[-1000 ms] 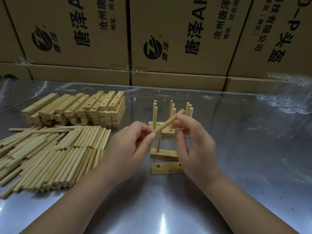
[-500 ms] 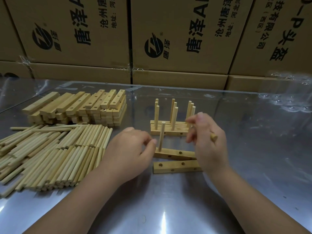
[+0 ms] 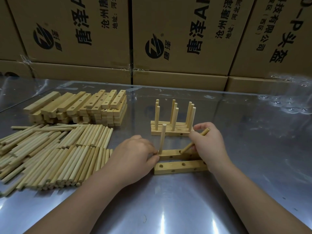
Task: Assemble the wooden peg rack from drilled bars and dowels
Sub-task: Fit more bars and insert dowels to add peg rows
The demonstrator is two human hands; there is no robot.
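Shiny metal tabletop point(image 3: 168, 208) across lower frame, printed brown cardboard boxes point(image 3: 185, 39) along top, left hand point(image 3: 135, 157) pinching pale drilled wooden bar point(image 3: 172, 153), right hand point(image 3: 209, 146) gripping tilted wooden dowel point(image 3: 186, 147).

Left hand point(image 3: 135, 154) palm down, thumb and fingertips pinching the bar point(image 3: 170, 154) end. Right hand point(image 3: 209, 146) knuckles up, fingers curled round a tilted dowel point(image 3: 187, 147). Forearms bare, angled inward.
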